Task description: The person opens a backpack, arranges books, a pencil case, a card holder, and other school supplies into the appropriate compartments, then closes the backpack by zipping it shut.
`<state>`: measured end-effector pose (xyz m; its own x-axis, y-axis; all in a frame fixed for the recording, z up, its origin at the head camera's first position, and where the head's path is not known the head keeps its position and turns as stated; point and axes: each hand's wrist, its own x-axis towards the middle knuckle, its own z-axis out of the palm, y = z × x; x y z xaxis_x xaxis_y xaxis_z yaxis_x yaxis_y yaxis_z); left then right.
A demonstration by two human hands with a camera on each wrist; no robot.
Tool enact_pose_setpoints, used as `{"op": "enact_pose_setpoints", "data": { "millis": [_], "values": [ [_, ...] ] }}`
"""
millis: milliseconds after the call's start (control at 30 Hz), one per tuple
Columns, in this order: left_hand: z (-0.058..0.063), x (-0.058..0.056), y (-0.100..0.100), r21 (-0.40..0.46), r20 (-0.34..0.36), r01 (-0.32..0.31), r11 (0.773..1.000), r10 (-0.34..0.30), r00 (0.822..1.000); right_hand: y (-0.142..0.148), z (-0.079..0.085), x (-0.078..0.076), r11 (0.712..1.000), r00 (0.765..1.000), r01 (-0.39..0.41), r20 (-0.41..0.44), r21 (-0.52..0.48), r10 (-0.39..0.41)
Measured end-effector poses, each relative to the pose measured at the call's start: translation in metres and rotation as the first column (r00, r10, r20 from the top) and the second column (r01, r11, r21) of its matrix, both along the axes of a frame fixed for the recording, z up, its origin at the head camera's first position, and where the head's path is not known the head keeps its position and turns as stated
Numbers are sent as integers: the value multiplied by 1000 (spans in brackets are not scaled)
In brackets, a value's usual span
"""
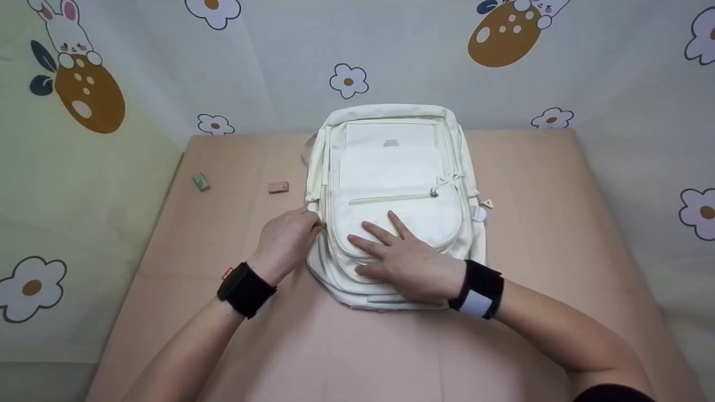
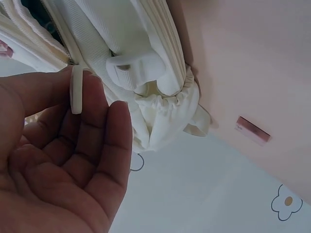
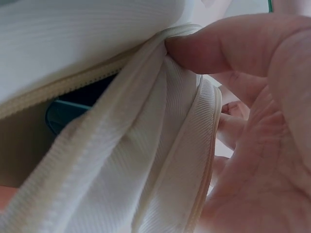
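Note:
A cream backpack point(image 1: 391, 162) lies front side up on the table. At its left edge my left hand point(image 1: 287, 240) pinches a zipper pull; in the left wrist view the pale flat zipper pull point(image 2: 77, 90) sits between thumb and fingers, beside a partly unzipped opening. My right hand point(image 1: 413, 265) rests on the lower front of the bag, its fingers spread. Through a gap in the zipper, the right wrist view shows a dark teal object point(image 3: 65, 115) inside; its kind is hidden. The right thumb point(image 3: 199, 51) touches the fabric next to that opening.
Left of the backpack lie a small pink block point(image 1: 278, 187) and, farther left, a small green block point(image 1: 201, 182). The table point(image 1: 536, 184) has a plain pinkish-beige cover. Behind it hangs a patterned cloth point(image 1: 296, 50) with flowers and rabbits.

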<state>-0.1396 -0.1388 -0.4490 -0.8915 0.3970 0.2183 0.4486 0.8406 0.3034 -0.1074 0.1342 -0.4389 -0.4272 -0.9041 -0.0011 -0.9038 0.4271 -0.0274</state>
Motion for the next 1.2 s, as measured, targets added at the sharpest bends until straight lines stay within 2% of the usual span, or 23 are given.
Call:
{"op": "enact_pose_setpoints", "data": {
  "millis": [133, 233, 467, 700, 833, 967, 1067, 1200],
  "values": [
    [1, 9, 0, -25, -1, 20, 999, -20, 1000, 0, 0, -1, 1000, 1000, 1, 4, -5, -1],
    [0, 11, -1, -40, -10, 32, 999, -32, 999, 0, 0, -1, 1000, 1000, 4, 2, -8, -4],
    [-2, 9, -4, -11, -4, 18, 1000, -18, 1000, 2, -2, -1, 1000, 1000, 13, 12, -14, -12],
    [-4, 9, -5, 13, -3, 15, 1000, -15, 1000, 16, -9, 4, 994, 1000, -11, -30, -106, 8],
    [-5, 9, -5, 14, -13, 14, 1000, -14, 1000, 29, -15, 8, 988, 998, -2, -59, -156, -7],
    [-5, 10, -6, 12, -19, 14, 1000, -14, 1000, 43, -21, 13, 970, 995, 49, -73, -237, -68],
    [-5, 10, -6, 19, -15, 16, 1000, -15, 1000, 52, -26, 16, 944, 989, 98, -73, -314, -127],
    [-5, 11, -6, 26, -19, 18, 999, -18, 1000, 57, -32, 15, 915, 983, 120, -87, -384, -165]
  ]
}}
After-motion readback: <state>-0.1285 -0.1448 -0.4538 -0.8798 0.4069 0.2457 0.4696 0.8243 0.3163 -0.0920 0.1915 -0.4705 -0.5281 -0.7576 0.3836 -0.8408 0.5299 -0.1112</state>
